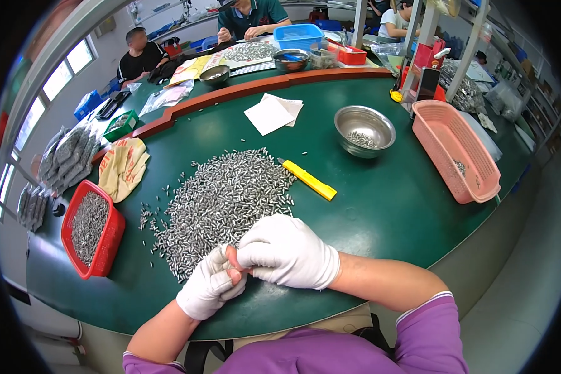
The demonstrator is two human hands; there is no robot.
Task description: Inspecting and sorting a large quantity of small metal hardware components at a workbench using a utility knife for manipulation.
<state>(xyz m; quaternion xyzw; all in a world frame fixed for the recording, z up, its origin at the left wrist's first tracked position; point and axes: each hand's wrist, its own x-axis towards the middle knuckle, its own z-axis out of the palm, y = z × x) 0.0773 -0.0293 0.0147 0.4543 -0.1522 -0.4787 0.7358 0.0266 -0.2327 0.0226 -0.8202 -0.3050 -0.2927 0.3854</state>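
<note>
I am sitting at a broad green table (380, 206) curving out ahead of my fingers, its far edge trimmed by a reddish wooden rail (255, 87). Beyond that rail a second green worktop (149, 93) is stretching toward other seated people (140, 53). Far to the left of my fingers, daylight is pouring through a row of windows (56, 78). Far to the right, metal shelving (530, 81) is standing above a pale grey floor (511, 293).

Yellow utility knife (307, 179), steel bowl (364, 129), pink basket (455, 149), red tray (92, 228)
</note>
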